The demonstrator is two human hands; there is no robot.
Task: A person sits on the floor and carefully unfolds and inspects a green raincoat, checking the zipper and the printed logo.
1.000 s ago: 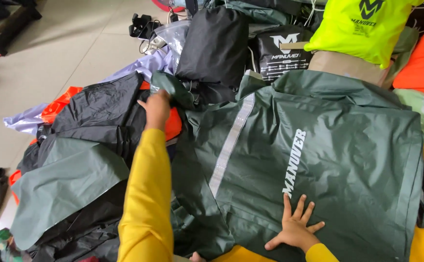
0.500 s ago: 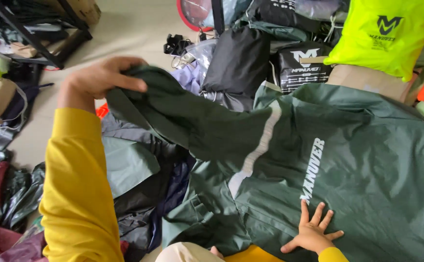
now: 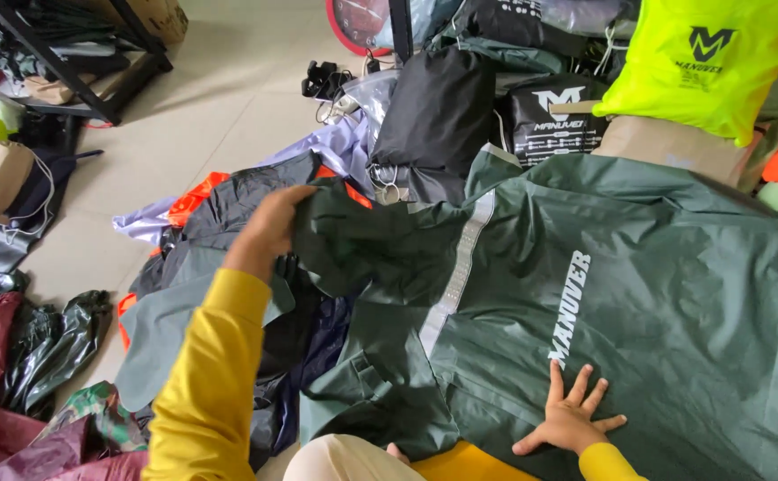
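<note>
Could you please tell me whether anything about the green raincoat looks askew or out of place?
The dark green raincoat lies mostly flat, pinned by the right hand, but its sleeve is bunched and lifted off to the side in the left hand, over a jumbled heap of other rainwear. No tear or damage is visible.

Both arms in bright yellow long sleeves, plain knit-like fabric, soft creases along the left sleeve [image 3: 202, 383]. Right sleeve [image 3: 610, 463] shows only its cuff at the wrist. Left hand [image 3: 269, 230] and right hand [image 3: 569, 420] bare, no gloves, rings or watch visible.
</note>
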